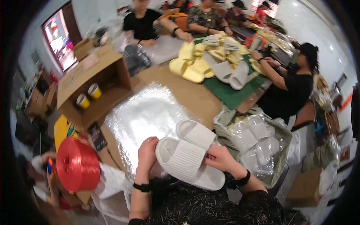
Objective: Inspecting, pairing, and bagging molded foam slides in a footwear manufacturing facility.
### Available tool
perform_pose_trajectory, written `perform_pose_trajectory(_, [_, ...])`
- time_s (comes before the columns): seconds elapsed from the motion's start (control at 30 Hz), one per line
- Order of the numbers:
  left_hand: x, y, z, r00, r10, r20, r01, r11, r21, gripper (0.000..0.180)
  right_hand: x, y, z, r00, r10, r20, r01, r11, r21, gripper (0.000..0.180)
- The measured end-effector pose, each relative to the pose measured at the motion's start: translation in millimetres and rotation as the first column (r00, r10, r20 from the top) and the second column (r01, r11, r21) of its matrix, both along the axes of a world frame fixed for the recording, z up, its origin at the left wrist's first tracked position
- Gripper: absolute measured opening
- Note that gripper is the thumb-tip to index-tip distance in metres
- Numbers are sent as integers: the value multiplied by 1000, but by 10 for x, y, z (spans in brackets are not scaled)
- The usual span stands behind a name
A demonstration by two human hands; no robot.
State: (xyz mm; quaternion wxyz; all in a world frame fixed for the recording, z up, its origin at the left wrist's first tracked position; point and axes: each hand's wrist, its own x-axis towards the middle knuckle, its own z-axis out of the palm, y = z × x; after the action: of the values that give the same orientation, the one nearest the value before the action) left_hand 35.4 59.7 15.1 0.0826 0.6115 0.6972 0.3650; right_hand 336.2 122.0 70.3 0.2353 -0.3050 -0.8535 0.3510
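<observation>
Head view: at the lower centre of the frame, left hand (148, 153) and right hand (222, 160) clasp the pale slippers (210, 179) from opposite sides. These seem light, soft, hardly fragile; ribbed straps (187, 157) should give good hold.

I list, upper left of the frame: one pale wall (92, 15), one bright doorway (58, 39), one brown door (72, 24). Upper right: one white wall (305, 24), small glints of light. Centre: one brown-topped table (202, 90). Right: one brown chair (305, 114); lower right, pale floor (300, 165).
</observation>
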Motion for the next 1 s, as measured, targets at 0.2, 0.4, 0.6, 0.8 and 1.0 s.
perform_pose_trajectory(0.2, [51, -96, 128, 989, 150, 16, -150, 986, 67, 10, 48, -68, -155, 987, 109, 121, -106, 994, -29, 21])
perform_pose_trajectory(0.4, [168, -102, 305, 999, -31, -43, 38, 981, 193, 19, -153, -110, -218, 980, -32, 197, -16, 970, 241, 27])
perform_pose_trajectory(0.6, [372, -177, 468, 977, -203, -65, 212, 952, 222, 14, -520, -101, -317, 990, -64, 125, 59, 997, 42, 26])
perform_pose_trajectory(0.8, [457, -389, 563, 983, -179, -29, 181, 958, 221, 18, -1014, 69, -563, 996, -94, 11, 91, 985, 149, 23])
perform_pose_trajectory(1.0, [495, -409, 619, 948, -319, 1, 314, 933, 176, 23, -1505, 548, -895, 975, -189, -120, 216, 938, 270, 23])
